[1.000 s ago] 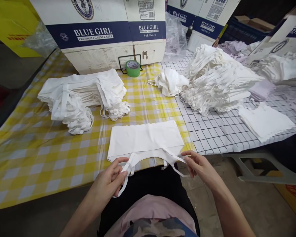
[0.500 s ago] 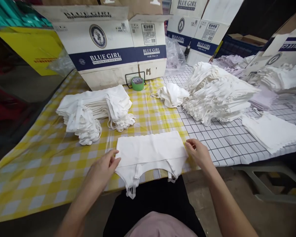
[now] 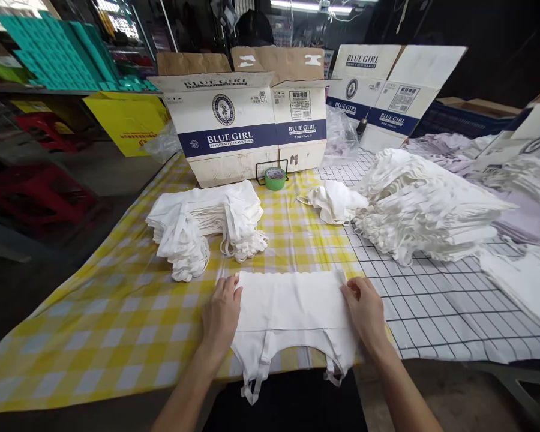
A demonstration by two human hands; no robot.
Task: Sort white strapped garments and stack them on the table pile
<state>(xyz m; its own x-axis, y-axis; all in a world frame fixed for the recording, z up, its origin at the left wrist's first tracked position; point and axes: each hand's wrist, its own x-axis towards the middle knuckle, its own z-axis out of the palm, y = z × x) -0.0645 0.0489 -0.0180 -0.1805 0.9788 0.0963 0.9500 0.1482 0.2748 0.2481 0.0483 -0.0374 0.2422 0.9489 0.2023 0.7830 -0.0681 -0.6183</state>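
Observation:
A white strappy top (image 3: pixel 292 309) lies flat at the near edge of the table, its straps hanging over the edge toward me. My left hand (image 3: pixel 221 315) rests on the top's left side, fingers together and gripping its far left corner. My right hand (image 3: pixel 365 311) holds the right side the same way, fingers curled on the far right corner. A stack of folded white tops (image 3: pixel 207 225) sits behind on the yellow checked cloth (image 3: pixel 117 312).
A large heap of unfolded white tops (image 3: pixel 427 207) lies right on the black-grid cloth (image 3: pixel 445 300), with a loose crumpled top (image 3: pixel 335 201) beside it. Blue Girl cartons (image 3: pixel 247 129) and a green tape roll (image 3: pixel 275 178) stand at the back. Lilac garments (image 3: pixel 522 219) lie far right.
Both hands left the straps and moved up the sides of the top to its far corners. My head lifted, so the view now shows more of the room behind.

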